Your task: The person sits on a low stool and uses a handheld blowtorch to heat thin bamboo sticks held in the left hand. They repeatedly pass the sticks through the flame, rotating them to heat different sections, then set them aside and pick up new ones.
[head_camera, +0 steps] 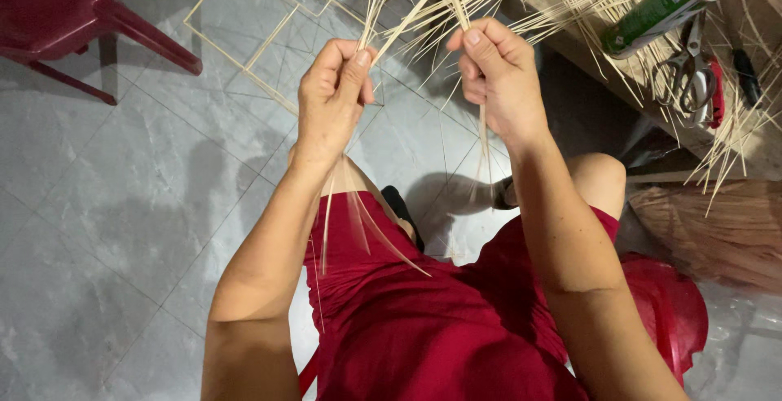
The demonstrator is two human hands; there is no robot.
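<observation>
In the head view, thin pale bamboo strips (423, 10) are gripped in both hands above the lap: the left hand (330, 95) is clenched on a few strips, thumb pressed over the forefinger, with loose ends hanging down over the red garment (423, 328); the right hand (497, 75) is closed on another bunch, whose tail drops straight below the fist. The strips fan upward toward a low wooden table (570, 38), where more are piled. On that table a green spray can (652, 14) is laid on its side, its cap cut off by the frame edge, beside scissors (692, 75) half buried in strips. A light rectangular frame (244, 59) is seen on the tiled floor (98, 205). A red stool (57, 10) is cropped at the upper left. No container's contents can be made out.
</observation>
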